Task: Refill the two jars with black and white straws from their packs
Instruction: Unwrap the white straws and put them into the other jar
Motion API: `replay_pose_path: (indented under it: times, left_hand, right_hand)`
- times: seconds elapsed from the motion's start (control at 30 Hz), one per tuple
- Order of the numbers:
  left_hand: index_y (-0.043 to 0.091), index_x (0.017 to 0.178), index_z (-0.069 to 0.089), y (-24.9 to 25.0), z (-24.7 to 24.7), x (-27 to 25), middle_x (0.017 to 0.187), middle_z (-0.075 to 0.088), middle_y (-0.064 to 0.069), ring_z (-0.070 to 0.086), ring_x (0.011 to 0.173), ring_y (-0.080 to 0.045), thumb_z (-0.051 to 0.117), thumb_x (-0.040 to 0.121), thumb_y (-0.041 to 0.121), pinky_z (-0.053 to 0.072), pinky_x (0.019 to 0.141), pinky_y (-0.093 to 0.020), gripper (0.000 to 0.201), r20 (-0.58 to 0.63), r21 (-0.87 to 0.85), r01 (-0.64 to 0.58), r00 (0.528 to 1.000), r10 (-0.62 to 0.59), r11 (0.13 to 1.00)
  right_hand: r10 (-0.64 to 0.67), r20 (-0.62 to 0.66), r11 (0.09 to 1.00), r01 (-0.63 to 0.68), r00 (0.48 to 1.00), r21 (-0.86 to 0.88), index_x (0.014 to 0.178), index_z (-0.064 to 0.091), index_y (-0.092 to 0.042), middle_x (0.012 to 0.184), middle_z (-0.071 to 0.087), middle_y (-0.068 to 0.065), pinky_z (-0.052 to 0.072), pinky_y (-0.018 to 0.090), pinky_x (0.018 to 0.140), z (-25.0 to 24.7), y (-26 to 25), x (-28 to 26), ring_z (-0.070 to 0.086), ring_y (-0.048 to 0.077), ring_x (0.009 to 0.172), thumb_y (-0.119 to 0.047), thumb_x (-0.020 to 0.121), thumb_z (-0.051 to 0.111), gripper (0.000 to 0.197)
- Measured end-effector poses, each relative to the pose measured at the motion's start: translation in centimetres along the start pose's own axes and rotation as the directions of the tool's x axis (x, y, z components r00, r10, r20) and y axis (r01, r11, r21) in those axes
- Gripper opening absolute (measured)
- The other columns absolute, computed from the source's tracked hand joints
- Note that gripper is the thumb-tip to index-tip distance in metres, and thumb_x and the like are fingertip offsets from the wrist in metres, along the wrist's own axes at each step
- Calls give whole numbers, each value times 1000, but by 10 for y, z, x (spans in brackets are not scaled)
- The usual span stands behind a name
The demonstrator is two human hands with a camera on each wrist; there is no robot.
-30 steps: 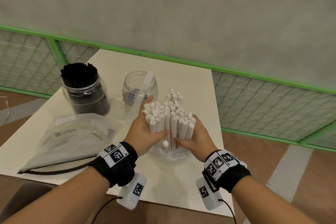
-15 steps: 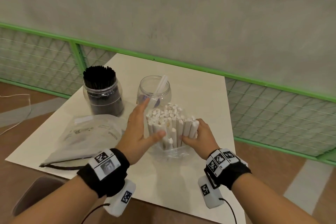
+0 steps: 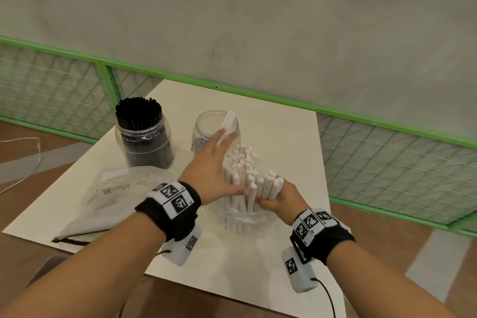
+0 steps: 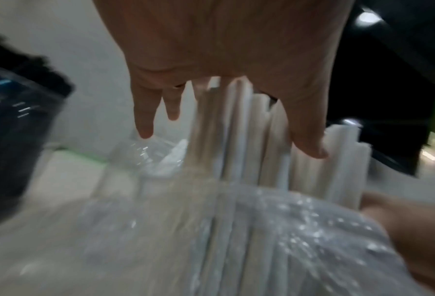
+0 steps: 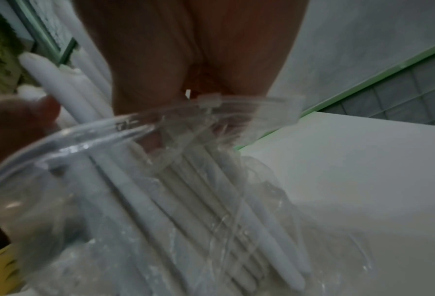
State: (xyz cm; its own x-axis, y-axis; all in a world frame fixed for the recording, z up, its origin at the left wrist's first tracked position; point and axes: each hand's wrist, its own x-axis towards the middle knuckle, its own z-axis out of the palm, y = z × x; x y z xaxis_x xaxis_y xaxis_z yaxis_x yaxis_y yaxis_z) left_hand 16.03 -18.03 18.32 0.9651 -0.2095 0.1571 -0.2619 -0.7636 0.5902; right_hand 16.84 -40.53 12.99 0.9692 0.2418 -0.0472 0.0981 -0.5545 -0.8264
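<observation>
A bundle of white straws (image 3: pixel 245 175) stands upright in its clear plastic pack (image 3: pixel 242 219) on the white table (image 3: pixel 284 137). My right hand (image 3: pixel 278 196) grips the bundle's right side, fingers curled round several straws (image 5: pixel 135 180). My left hand (image 3: pixel 211 170) is spread, fingers straight, its palm against the bundle's left side (image 4: pixel 236 130). Behind it stands a clear jar (image 3: pixel 215 129) holding one white straw (image 3: pixel 228 119). At the left, another jar (image 3: pixel 144 137) is packed with black straws (image 3: pixel 138 111).
A flattened clear pack (image 3: pixel 103 204) with a black zip edge lies on the table's left front. A green-framed wire fence (image 3: pixel 387 157) runs behind and right of the table, under a grey wall. The table's front edge is near my wrists.
My left hand has let go of the bundle and spread its fingers, reaching forward toward the clear jar. The right hand keeps its hold on the straws. The camera has shifted left.
</observation>
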Motion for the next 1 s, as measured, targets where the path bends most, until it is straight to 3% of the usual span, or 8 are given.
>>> replay_pose_path:
  times: [0.13,0.23,0.3,0.37,0.5,0.7,0.83,1.0]
  left_hand:
    - [42,140,20,-21,18,-20,144,36,13,34,135,-8,87,47,57,30,112,-35,116,44,-432,201,978,-203,879]
    - [45,126,43,-18,37,-31,120,58,25,52,113,7,90,55,36,42,105,-33,86,98,-553,231,972,-213,801]
    - [36,128,50,-14,37,-30,118,62,22,56,110,7,89,54,40,46,102,-33,83,56,-598,233,967,-250,767]
    - [37,126,52,-9,26,-27,116,64,22,57,108,7,88,54,44,47,98,-29,80,17,-619,221,963,-268,754]
    - [35,123,55,2,-23,-21,112,65,21,59,103,9,84,60,48,46,89,-19,71,-79,-571,151,968,-237,807]
    - [39,123,50,0,-109,-24,116,63,21,58,107,5,82,56,57,48,93,-25,77,-231,-544,81,942,-243,835]
    - [44,118,51,-10,-145,-38,108,61,26,55,98,16,82,64,45,45,78,-6,63,-267,-501,95,929,-258,860]
    - [39,123,51,-49,-158,-59,114,63,21,59,107,2,82,57,56,51,90,-28,74,-280,-500,156,901,-330,852]
  right_hand:
    - [-14,3,997,13,1000,77,96,53,-13,83,60,-9,46,25,68,5,6,-2,59,5,74,-20,63,76,40]
    - [-42,46,993,36,998,117,103,54,-14,88,62,-9,48,15,70,9,-8,-8,60,-3,78,-29,59,80,53]
    - [-69,32,988,64,997,138,105,58,-13,94,67,-3,53,23,75,7,-22,-7,64,5,86,-45,55,79,62]
    - [-101,21,985,97,995,145,105,63,-16,97,70,-2,55,30,76,-1,-37,-1,67,9,90,-48,57,76,59]
    - [-196,22,971,191,980,143,108,67,-23,99,72,-4,56,24,75,-13,-88,14,68,6,93,-46,64,76,51]
    - [-332,-12,933,331,943,140,110,67,-21,97,72,-8,55,18,72,-5,-167,41,68,1,89,-27,77,79,35]
    - [-376,25,913,366,926,179,112,66,-20,99,72,-7,51,11,66,21,-193,54,67,-1,88,-24,78,78,37]
    - [-392,82,903,366,916,225,111,67,-20,99,72,-6,55,21,74,67,-202,68,68,3,92,-26,76,79,38]
